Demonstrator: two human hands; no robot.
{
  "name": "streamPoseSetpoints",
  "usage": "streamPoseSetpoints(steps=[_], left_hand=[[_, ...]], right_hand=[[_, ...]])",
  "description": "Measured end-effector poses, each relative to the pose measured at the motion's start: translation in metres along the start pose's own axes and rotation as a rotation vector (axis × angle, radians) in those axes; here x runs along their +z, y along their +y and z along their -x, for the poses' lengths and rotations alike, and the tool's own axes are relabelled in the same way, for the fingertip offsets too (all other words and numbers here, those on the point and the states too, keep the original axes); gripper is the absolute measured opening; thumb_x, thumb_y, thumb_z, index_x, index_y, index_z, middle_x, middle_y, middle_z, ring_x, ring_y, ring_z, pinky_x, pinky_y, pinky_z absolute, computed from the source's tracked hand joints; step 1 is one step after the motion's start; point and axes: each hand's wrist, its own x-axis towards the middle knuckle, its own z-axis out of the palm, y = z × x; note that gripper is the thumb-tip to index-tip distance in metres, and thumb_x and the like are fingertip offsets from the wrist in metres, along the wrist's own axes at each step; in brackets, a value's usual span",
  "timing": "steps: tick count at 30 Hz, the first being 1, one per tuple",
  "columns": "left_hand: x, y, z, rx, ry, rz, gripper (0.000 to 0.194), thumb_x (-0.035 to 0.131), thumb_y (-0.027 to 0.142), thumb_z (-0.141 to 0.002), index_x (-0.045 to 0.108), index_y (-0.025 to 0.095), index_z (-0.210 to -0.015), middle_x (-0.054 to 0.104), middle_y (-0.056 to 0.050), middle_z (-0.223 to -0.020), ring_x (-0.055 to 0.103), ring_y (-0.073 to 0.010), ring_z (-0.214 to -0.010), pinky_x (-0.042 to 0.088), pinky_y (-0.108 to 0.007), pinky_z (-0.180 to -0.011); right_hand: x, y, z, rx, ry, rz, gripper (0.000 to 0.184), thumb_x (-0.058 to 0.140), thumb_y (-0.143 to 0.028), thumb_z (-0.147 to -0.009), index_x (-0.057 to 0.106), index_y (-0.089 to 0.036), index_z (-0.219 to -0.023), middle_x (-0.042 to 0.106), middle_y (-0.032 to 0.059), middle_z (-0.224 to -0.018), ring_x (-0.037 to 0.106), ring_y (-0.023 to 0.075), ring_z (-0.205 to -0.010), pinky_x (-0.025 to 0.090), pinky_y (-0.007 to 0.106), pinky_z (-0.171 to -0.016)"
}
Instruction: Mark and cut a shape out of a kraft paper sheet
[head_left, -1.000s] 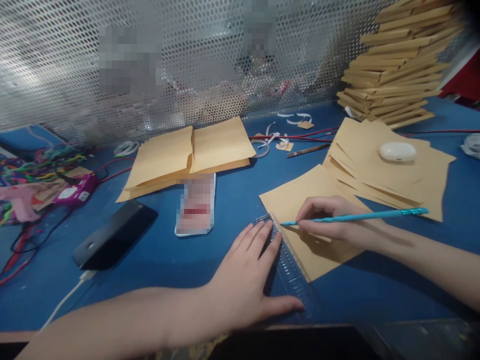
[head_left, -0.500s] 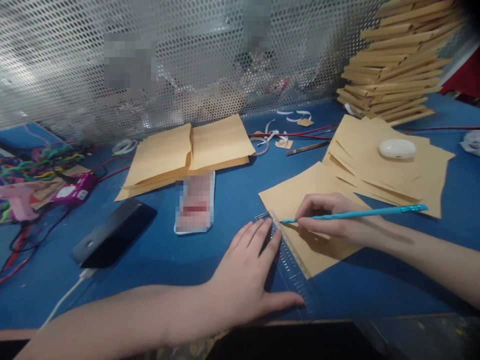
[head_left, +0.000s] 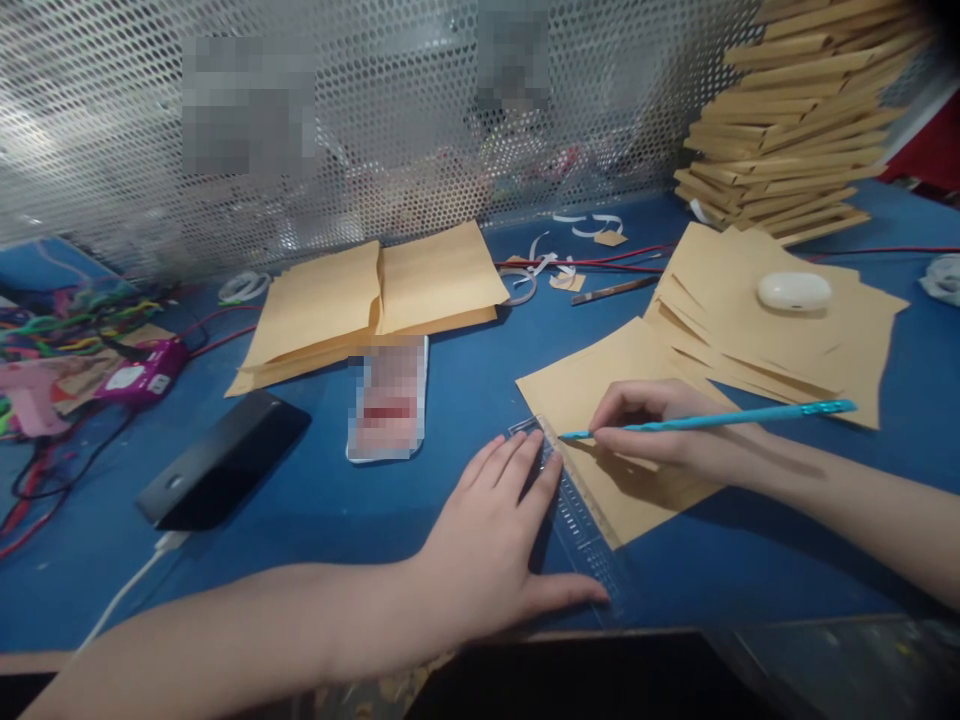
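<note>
My left hand lies flat with its fingers spread on a clear plastic ruler that runs along the left edge of a brown paper sheet on the blue table. My right hand is closed around a long turquoise pen. The pen's tip touches the sheet beside the ruler's upper end.
A fan of brown sheets with a white earbud case lies to the right, below a tall stack of folded brown envelopes. Open brown envelopes, a phone, a black power bank and coloured cables lie to the left. A perforated metal screen backs the table.
Both hands stay where they were on the ruler and the sheet; only the camera has shifted slightly.
</note>
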Motion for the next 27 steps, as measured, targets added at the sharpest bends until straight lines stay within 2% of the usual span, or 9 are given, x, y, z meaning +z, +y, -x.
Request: streamPoseSetpoints(steps=[27], left_hand=[[0.0005, 0.0003, 0.0005, 0.0, 0.014, -0.003, 0.101, 0.046, 0.082, -0.073, 0.043, 0.005, -0.137, 0.038, -0.025, -0.143, 0.036, -0.0419, -0.132, 0.033, -0.06, -0.105]], right_hand=[[-0.0006, -0.0019, 0.0001, -0.024, 0.015, 0.012, 0.018, 0.063, -0.036, -0.079, 0.064, -0.018, -0.081, 0.07, 0.0056, -0.081, 0.063, 0.0203, -0.076, 0.048, 0.03, -0.066]])
